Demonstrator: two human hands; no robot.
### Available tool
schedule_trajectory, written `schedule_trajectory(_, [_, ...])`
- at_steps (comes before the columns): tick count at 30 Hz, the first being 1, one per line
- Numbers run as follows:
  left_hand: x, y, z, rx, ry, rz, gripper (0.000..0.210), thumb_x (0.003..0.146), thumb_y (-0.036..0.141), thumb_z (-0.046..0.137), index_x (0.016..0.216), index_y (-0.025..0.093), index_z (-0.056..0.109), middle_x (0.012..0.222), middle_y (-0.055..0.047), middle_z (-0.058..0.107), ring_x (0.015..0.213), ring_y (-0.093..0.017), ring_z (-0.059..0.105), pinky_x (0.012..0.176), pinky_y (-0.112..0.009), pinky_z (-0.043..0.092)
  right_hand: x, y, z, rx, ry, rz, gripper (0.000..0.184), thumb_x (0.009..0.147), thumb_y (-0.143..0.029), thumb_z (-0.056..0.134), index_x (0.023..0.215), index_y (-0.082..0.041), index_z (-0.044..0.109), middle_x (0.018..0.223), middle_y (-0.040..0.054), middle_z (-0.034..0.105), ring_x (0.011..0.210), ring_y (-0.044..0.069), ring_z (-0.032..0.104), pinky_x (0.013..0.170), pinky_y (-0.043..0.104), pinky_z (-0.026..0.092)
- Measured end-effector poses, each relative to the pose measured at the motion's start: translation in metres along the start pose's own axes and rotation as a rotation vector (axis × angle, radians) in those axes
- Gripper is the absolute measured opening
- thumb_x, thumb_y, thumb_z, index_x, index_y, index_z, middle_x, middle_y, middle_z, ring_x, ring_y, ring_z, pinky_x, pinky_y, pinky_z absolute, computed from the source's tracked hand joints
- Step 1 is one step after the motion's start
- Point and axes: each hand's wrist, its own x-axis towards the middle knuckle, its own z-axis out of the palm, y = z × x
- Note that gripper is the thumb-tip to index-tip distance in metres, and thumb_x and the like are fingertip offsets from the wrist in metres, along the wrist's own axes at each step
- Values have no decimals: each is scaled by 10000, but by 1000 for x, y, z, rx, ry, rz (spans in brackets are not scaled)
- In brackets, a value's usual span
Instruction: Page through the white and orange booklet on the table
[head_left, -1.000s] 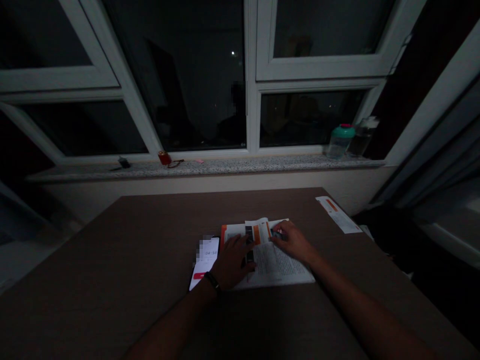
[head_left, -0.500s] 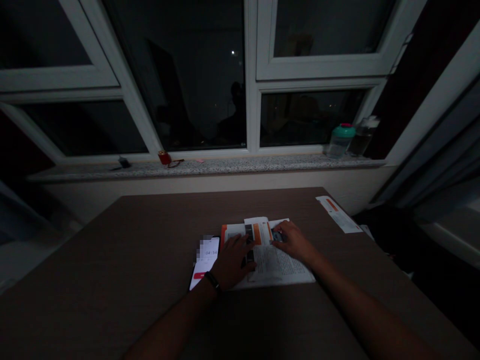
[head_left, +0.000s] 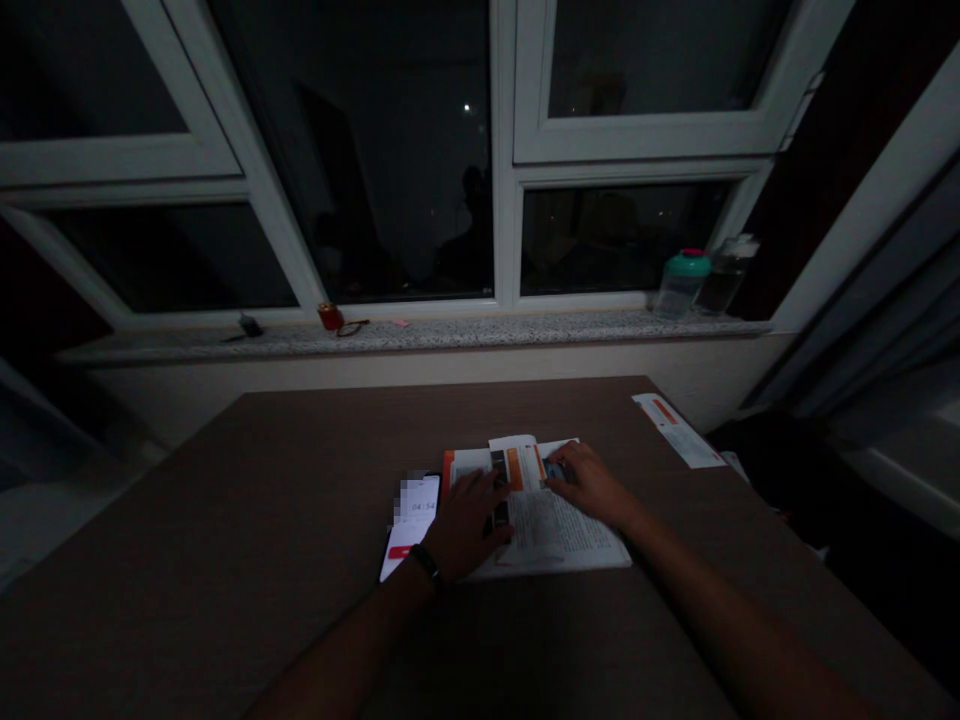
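An open printed book (head_left: 536, 530) with orange blocks and lines of text lies on the table. My left hand (head_left: 466, 522), with a dark band on its wrist, rests on the book's left part, fingers spread. A pale paper edge (head_left: 512, 441) sticks out past the book's top. Over the upper right part of the page, my right hand (head_left: 591, 483) has its fingers bent and its thumb apart from them. Between them shows a dark patch (head_left: 553, 470); whether it is a printed picture or a separate thing, I cannot tell.
A lit phone (head_left: 409, 530) lies left of the book, close to my left wrist. On the brown table's (head_left: 300, 500) right edge is a printed paper strip (head_left: 679, 432). A red jar (head_left: 330, 317) and two bottles, one teal-lidded (head_left: 682, 285), stand on the windowsill.
The fingers of my right hand have shifted slightly over the dark patch, showing a little less of it. My left hand, the book and the phone stay in place.
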Motion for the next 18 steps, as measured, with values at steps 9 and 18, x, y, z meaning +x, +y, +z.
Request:
schedule_trajectory(9, [1, 1, 0, -8, -20, -7, 597, 891, 446, 631, 1438, 314, 429, 1555, -52, 338, 1425, -328, 276, 1140, -542, 268, 0, 3, 2, -66, -49, 41, 328, 741, -274, 757, 1026, -209, 606, 1031, 62, 607, 1014, 252, 539, 911, 376, 414])
schedule_trajectory(18, [0, -4, 5, 2, 5, 13, 598, 897, 461, 621, 1439, 301, 426, 1556, -55, 334, 1418, -331, 280, 1137, -541, 274, -1, 2, -2, -70, -99, -2, 400, 749, -273, 749, 1110, -213, 586, 1104, 73, 602, 1081, 260, 540, 995, 429, 380])
